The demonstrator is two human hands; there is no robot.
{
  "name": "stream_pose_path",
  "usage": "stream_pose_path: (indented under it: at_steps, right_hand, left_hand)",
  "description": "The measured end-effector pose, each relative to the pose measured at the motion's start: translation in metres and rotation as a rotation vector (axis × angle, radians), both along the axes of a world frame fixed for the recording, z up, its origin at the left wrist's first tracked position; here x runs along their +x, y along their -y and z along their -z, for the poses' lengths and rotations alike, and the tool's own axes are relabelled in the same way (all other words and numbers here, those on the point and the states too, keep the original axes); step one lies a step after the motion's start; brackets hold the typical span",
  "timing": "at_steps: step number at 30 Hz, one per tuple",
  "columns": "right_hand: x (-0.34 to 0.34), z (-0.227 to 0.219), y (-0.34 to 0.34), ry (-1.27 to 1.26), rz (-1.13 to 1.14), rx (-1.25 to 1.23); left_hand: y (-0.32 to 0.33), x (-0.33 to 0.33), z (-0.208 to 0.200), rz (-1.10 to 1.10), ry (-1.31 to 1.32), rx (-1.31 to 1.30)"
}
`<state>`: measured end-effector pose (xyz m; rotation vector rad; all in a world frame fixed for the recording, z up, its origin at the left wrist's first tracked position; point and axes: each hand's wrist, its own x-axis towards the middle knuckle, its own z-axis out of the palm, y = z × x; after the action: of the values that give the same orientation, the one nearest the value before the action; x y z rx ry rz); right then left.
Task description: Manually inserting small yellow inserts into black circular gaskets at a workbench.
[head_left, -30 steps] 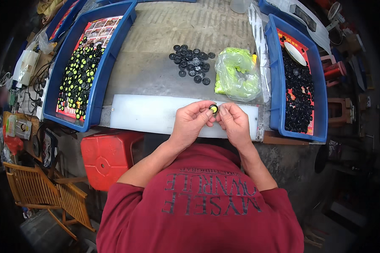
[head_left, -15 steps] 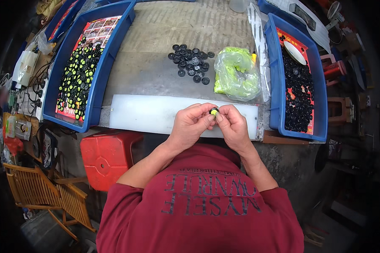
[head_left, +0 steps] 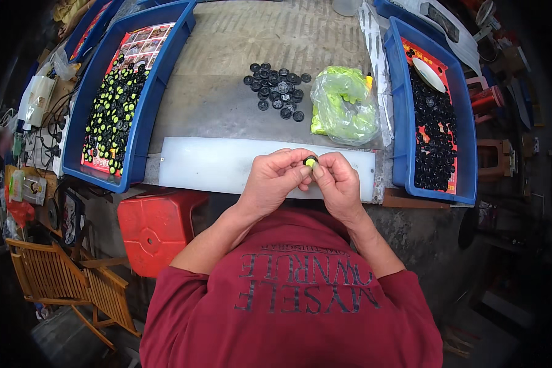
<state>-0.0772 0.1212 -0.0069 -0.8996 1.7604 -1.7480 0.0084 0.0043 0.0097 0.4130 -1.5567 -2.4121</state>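
Observation:
Between the fingertips of both hands is a small black wheel-like disc [head_left: 311, 162] with a bright yellow-green centre. My left hand [head_left: 275, 179] pinches its left side, and my right hand [head_left: 339, 184] pinches it from the right, thumbs close together. Both hands are just above the white board [head_left: 208, 165] along the near table edge. Beyond them a loose pile of plain black discs [head_left: 277, 89] lies on the table. To its right sits a clear plastic bag [head_left: 343, 107] of yellow-green pieces, too blurred to make out singly.
At the left, a blue tray [head_left: 155, 104] holds many black discs with yellow-green centres. Another blue tray [head_left: 400, 122] at the right holds small black parts and a white oval dish [head_left: 429, 75]. A red stool [head_left: 153, 230] and a wooden folding chair [head_left: 49, 273] stand below left.
Both hands stay nearly in place, still pinching the disc, with only a slight shift of the fingers. Nothing else has visibly moved.

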Motion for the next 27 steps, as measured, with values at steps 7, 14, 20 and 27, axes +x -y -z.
stream_pose_path:
  at_steps: [7,14,20,27]
  right_hand:
    - [-0.002,-0.011,0.001,0.027,-0.025,0.028]
    - [0.0,-0.014,0.002,-0.075,-0.036,0.05]
    - [0.002,-0.012,0.002,-0.114,-0.011,0.018]
    - [0.002,-0.013,0.003,-0.15,0.0,0.026]
  left_hand:
    - [0.006,-0.002,-0.002,0.048,0.005,0.135]
    - [0.006,0.001,-0.004,0.028,-0.018,-0.021]
    - [0.004,0.001,-0.006,0.023,-0.007,-0.102]
    - [0.003,0.003,-0.004,-0.036,-0.031,-0.496]
